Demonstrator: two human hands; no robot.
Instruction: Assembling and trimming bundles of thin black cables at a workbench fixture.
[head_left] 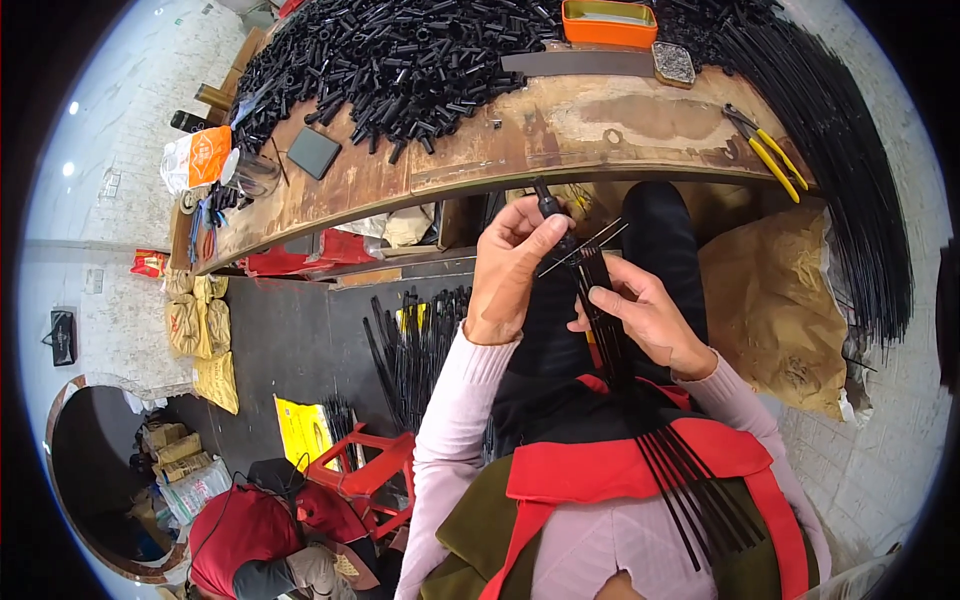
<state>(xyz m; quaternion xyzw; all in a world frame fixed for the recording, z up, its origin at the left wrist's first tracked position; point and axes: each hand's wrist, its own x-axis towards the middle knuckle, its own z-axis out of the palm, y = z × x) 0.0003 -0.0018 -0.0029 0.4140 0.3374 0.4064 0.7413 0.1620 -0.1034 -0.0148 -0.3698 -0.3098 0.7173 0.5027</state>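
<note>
My left hand (505, 262) is closed around a black tubular piece, thumb and fingers pinching it just in front of the bench edge. From this piece a bundle of thin black rods (600, 300), which looks like an umbrella frame, runs down toward my lap. My right hand (650, 312) grips the bundle lower down, its thumb laid across the rods. The loose ends of the rods fan out over my red and olive apron (590, 465). Two thin rods stick out sideways near the joint, whose details my fingers partly hide.
The wooden bench (580, 120) carries a large heap of short black tubes (400, 60), an orange tin (608, 25), yellow-handled pliers (770, 155) and long black rods (840, 150). A red stool (365, 465) stands at left near a co-worker in red (240, 540). Brown paper (775, 300) lies right.
</note>
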